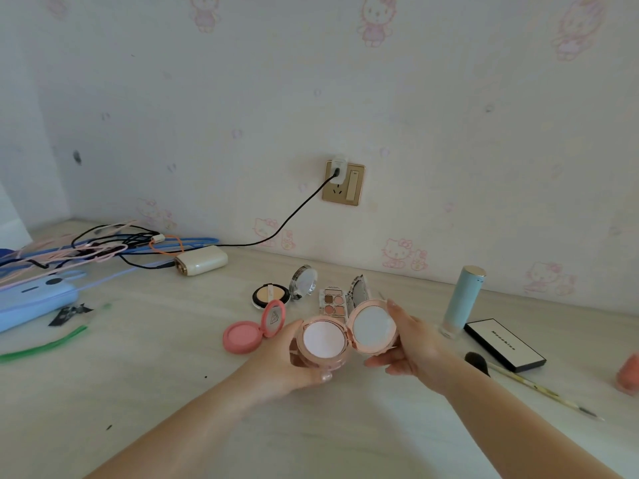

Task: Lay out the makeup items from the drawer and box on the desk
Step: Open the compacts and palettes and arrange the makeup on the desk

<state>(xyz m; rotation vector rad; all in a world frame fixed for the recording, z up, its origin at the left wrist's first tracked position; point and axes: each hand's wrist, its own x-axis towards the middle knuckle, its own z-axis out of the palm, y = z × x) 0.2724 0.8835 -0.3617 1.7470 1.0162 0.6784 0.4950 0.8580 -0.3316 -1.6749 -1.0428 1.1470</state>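
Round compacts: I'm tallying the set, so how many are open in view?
3. A rose-gold compact held open by the left hand and right hand; a pink blush compact left of it; a black compact behind. The hands may hide others.

The pale wood-grain desk top [145,344] looks smooth and matt. The open round rose-gold compact [345,335] has a shiny metallic rim, with a flat white insert in its base and a mirror in its lid. The round coral-pink blush case [254,328] is smooth plastic with a soft sheen. The pale blue cylinder with a gold cap [461,300] looks satin, its cap glossy metal. The flat black rectangular palette [505,344] is glossy. The cream power bank [202,260] is glossy plastic.
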